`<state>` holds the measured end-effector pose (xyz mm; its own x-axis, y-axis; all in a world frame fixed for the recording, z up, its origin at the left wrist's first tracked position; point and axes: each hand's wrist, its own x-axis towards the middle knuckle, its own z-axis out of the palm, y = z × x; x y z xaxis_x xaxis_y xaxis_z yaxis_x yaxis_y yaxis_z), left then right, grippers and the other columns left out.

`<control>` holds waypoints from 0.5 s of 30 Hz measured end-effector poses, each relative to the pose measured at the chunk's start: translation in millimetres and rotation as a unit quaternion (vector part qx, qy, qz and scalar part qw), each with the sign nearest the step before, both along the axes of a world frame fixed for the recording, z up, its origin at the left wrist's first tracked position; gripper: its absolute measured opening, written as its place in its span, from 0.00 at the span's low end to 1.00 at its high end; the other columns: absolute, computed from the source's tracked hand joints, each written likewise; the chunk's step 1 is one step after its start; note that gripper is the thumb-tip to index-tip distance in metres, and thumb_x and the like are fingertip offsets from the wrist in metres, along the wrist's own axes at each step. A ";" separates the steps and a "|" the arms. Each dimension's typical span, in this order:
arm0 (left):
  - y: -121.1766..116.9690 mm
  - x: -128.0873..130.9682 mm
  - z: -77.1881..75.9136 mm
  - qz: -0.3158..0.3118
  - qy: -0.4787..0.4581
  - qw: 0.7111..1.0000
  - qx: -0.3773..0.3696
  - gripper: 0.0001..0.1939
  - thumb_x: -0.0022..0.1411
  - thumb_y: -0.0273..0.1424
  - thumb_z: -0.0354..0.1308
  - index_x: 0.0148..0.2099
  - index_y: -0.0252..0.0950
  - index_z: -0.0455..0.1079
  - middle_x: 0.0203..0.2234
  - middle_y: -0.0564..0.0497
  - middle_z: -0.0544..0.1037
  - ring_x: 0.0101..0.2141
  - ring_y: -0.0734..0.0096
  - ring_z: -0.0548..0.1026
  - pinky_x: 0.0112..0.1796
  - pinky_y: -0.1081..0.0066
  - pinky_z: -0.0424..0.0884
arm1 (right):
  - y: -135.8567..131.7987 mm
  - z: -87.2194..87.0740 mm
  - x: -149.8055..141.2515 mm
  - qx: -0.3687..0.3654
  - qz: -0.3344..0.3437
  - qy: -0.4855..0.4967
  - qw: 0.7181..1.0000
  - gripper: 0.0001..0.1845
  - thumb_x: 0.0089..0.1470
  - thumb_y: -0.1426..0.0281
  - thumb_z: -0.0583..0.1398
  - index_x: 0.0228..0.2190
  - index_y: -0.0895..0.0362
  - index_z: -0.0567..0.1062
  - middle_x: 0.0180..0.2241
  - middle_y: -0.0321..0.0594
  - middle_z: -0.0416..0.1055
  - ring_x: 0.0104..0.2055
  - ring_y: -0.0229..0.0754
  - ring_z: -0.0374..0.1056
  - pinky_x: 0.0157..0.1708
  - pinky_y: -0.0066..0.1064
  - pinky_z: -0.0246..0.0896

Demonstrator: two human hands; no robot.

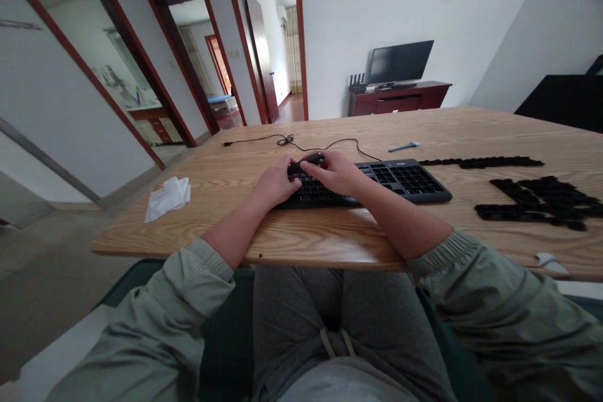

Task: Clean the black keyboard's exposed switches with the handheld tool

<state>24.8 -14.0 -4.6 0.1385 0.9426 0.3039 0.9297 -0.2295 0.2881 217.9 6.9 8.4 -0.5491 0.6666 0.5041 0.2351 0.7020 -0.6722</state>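
A black keyboard (414,179) lies on the wooden table before me, much of its surface showing bare sockets without keycaps. Above its left part, both hands grip a short dark cylindrical tool (306,164) with a shiny end; its exact kind is unclear. My left hand (277,181) is closed around the tool's left end. Fingers of my right hand (335,171) are closed on its right end, the thumb pressing from the near side. Behind my hands, the keyboard's black cable (346,140) runs left across the table to a USB plug (227,144).
Black keycaps lie at the right in a long row (499,162) and a cluster (541,198). A blue brush (404,147) rests behind the keyboard. Crumpled white tissue (169,196) lies at left; a white scrap (551,262) sits near the right front edge.
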 end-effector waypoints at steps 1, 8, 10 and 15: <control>0.9 -1.8 0.4 -0.008 -0.024 1.000 0.001 0.19 0.58 0.34 0.60 0.52 0.38 0.67 0.41 0.48 0.79 0.38 0.65 0.76 0.38 0.67 0.70 | 0.4 2.9 -0.3 0.004 -0.016 -0.008 1.000 0.19 0.62 0.59 0.56 0.39 0.60 0.80 0.37 0.43 0.79 0.36 0.41 0.71 0.38 0.30 0.62; 4.5 -13.8 4.4 -0.079 -0.043 0.995 0.043 0.18 0.58 0.44 0.60 0.43 0.35 0.75 0.37 0.47 0.79 0.39 0.64 0.74 0.42 0.65 0.70 | 2.9 13.5 -4.5 0.024 -0.105 -0.069 0.992 0.23 0.63 0.58 0.54 0.24 0.60 0.73 0.21 0.38 0.68 0.25 0.36 0.59 0.27 0.30 0.47; 7.1 -14.3 2.9 -0.095 -0.007 0.994 0.050 0.15 0.58 0.41 0.60 0.40 0.35 0.75 0.35 0.46 0.79 0.37 0.63 0.74 0.41 0.64 0.69 | 3.3 12.0 -5.9 0.024 -0.109 -0.069 0.991 0.23 0.62 0.57 0.54 0.23 0.60 0.72 0.20 0.37 0.67 0.24 0.36 0.57 0.26 0.30 0.46; 12.8 -13.0 -0.5 -0.095 0.011 0.995 0.042 0.09 0.57 0.34 0.58 0.37 0.34 0.73 0.31 0.47 0.78 0.33 0.64 0.73 0.36 0.65 0.69 | 3.4 9.7 -9.8 0.015 -0.087 -0.054 0.995 0.23 0.62 0.55 0.54 0.25 0.60 0.72 0.22 0.38 0.68 0.25 0.36 0.57 0.27 0.30 0.46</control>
